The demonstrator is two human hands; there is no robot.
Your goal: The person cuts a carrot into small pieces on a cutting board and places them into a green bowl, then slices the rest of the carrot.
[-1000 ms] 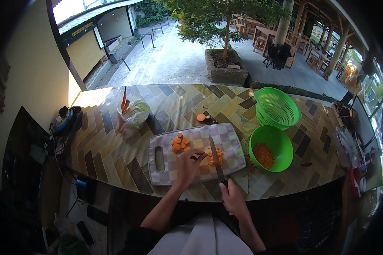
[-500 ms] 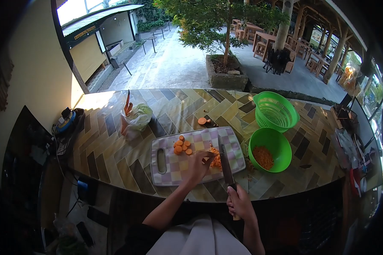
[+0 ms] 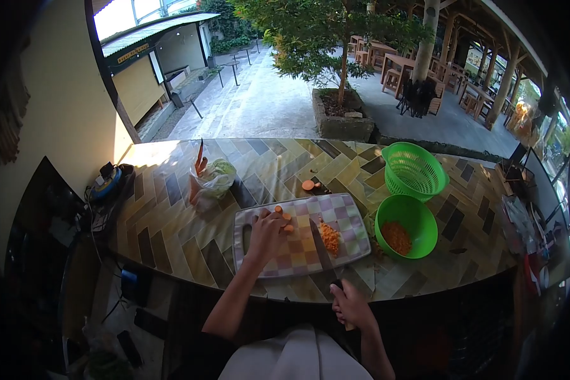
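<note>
On the checkered cutting board (image 3: 297,253), my left hand (image 3: 267,235) reaches over several orange carrot slices (image 3: 287,218) and partly covers them; whether its fingers grip one is hidden. My right hand (image 3: 350,306) is wrapped round the handle of a knife (image 3: 320,246), whose blade lies across the board just left of a pile of finely chopped carrot (image 3: 329,239). Right of the board, a green bowl (image 3: 424,231) contains more chopped carrot (image 3: 396,237).
A green colander (image 3: 415,170) is behind the bowl. Carrot pieces (image 3: 308,185) lie beyond the board. A plastic bag (image 3: 215,180) with carrots and a green vegetable rests at the back left. Cables and a blue roll (image 3: 104,183) are at the left edge.
My left hand has moved left from the chopped pile to the slices. The knife has shifted from above the pile to its left side, tilting more to the left.
</note>
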